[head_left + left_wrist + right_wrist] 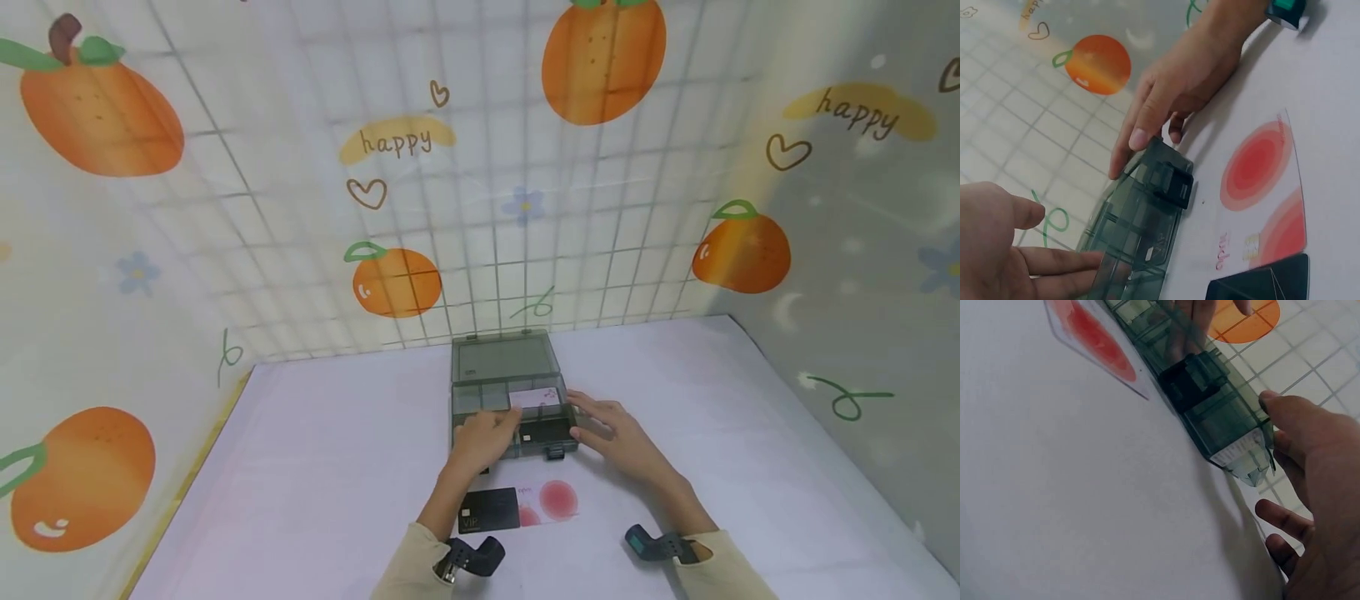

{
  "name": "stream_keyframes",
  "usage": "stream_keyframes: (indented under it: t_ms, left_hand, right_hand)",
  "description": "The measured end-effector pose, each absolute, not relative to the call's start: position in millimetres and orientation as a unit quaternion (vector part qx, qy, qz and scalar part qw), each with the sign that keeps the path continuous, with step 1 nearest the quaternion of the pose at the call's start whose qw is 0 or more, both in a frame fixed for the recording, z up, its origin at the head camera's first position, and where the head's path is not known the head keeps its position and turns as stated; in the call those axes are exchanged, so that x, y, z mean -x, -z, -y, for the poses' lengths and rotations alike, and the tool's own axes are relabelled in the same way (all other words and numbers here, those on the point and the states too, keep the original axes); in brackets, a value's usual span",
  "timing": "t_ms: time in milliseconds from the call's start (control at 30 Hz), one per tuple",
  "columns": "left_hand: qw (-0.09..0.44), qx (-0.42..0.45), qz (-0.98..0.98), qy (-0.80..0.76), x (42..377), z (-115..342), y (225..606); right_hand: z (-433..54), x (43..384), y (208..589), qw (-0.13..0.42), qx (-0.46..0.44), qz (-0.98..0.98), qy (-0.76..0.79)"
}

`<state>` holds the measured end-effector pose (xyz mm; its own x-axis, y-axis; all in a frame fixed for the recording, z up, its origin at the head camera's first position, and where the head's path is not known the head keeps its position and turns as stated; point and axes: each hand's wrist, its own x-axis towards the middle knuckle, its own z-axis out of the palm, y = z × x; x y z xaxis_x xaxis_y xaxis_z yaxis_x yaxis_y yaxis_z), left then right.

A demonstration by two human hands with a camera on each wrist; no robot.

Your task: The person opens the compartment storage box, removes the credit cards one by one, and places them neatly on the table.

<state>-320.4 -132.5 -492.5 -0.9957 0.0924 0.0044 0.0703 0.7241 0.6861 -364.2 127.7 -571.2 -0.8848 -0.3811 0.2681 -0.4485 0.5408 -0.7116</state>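
Note:
A translucent grey-green compartment box (506, 360) stands on the table with its lid tipped back. My left hand (482, 439) reaches over its front left part; in the left wrist view the fingertips (1069, 261) are extended into the box and the thumb stands apart. My right hand (626, 442) rests at the box's right side, thumb touching the rim by the front corner, index finger along the side. A black card (551, 431) lies in the front right compartment, a white card with pink marks (535, 397) in the one behind. My left hand hides the front left compartment.
Nearer me on the table (315, 483) lie a black VIP card (489, 510) and, beside it, a white card with red circles (557, 502). A small dark edge shows below my left hand. A patterned cloth and wire grid (480, 217) rise behind the table.

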Motion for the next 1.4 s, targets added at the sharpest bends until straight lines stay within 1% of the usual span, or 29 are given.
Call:
stream_keyframes:
  t_ms: [133, 333, 533, 633, 867, 1133, 1233, 1400]
  left_hand:
    - [0.054, -0.014, -0.926, -0.374, 323, 129, 489]
    - [0.115, 0.019, -0.891, -0.438, 326, 128, 488]
    - [0.22, 0.05, -0.812, -0.538, 330, 130, 473]
    - [0.245, 0.054, -0.782, -0.571, 333, 131, 468]
    - [0.247, 0.058, -0.751, -0.61, 339, 127, 468]
    - [0.242, 0.058, -0.734, -0.633, 336, 136, 470]
    - [0.231, 0.055, -0.742, -0.627, 335, 140, 471]
    - [0.19, 0.051, -0.78, -0.594, 334, 139, 473]
  right_hand:
    - [-128, 364, 572, 0.043, -0.238, 0.875, -0.42]
    - [-128, 363, 572, 0.052, -0.239, 0.876, -0.416]
    - [-130, 363, 569, 0.054, -0.244, 0.872, -0.42]
    - [-129, 364, 568, 0.052, -0.247, 0.872, -0.42]
    - [-129, 363, 569, 0.043, -0.239, 0.873, -0.424]
    - [-128, 363, 570, 0.044, -0.245, 0.87, -0.425]
    - [-127, 362, 571, 0.039, -0.24, 0.872, -0.425]
    - [-129, 363, 570, 0.037, -0.227, 0.876, -0.425]
